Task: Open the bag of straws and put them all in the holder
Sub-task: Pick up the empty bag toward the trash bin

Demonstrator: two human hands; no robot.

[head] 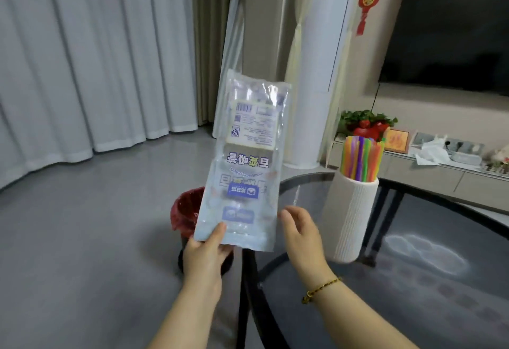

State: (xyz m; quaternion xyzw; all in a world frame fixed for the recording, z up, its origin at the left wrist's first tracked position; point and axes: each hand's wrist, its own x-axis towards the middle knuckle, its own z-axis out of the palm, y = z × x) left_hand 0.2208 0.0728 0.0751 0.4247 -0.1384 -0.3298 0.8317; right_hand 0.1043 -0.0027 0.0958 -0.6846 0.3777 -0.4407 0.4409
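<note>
A clear plastic straw bag (245, 164) with blue print stands upright and upside down in the air, and looks flat with no straws visible inside. My left hand (205, 255) pinches its lower left corner. My right hand (300, 234) hovers just right of the bag's bottom edge, fingers apart, holding nothing. A white ribbed holder (351, 216) stands on the dark glass table (413, 293) to the right. Several bright coloured straws (360, 160) stick up out of it.
A bin with a red liner (184, 211) sits on the grey floor behind the bag, left of the table edge. A white column, curtains, a dark TV, a low cabinet with a plant and clutter stand further back.
</note>
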